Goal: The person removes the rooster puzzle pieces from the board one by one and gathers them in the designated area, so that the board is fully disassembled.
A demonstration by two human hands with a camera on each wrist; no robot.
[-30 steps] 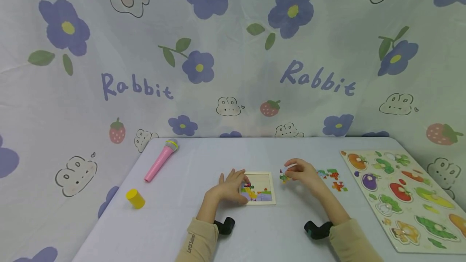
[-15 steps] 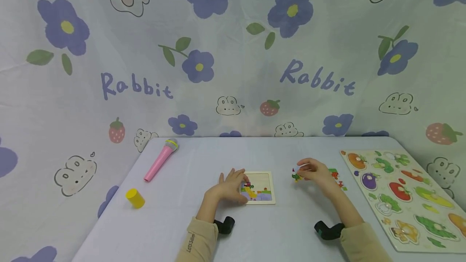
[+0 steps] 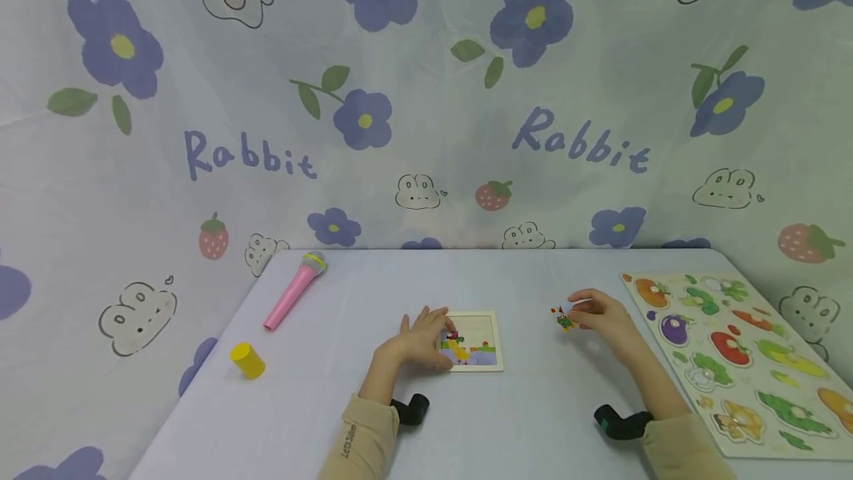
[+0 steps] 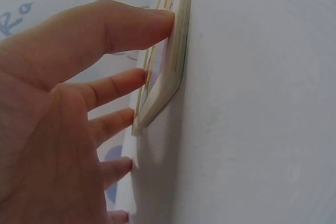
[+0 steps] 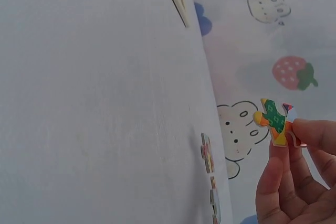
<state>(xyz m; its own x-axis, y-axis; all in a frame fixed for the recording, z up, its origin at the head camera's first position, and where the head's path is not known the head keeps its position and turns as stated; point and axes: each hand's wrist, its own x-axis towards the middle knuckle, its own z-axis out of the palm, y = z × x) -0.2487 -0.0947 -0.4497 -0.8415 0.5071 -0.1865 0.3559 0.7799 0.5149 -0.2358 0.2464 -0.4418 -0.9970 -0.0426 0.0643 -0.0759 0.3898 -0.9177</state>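
In the head view my left hand [image 3: 420, 343] rests on the left side of a small wooden jigsaw tray [image 3: 499, 343], its fingers spread. The left wrist view shows the thumb on the tray's edge [image 4: 170, 74] and the fingertips at or near its corner. The tray holds a partly filled picture in yellow, purple and green. To the right, my right hand [image 3: 603, 321] pinches a jigsaw piece [image 5: 274, 119] above the table, between thumb and fingers. That piece is green, yellow and orange. Loose jigsaw pieces [image 5: 208, 156] lie below in the right wrist view; the head view hides them behind the hand.
A large vegetable peg board [image 3: 706, 384] lies along the table's right side. Far left are a pink toy microphone [image 3: 293, 295] and a yellow cylinder [image 3: 247, 361]. A printed cloth [image 3: 453, 95] hangs behind the table. Black wrist mounts [image 3: 623, 423] sit by both sleeves.
My right hand has moved to the right, carrying the jigsaw piece away from the tray and over the loose pieces, which it now hides. My left hand has stayed on the tray.
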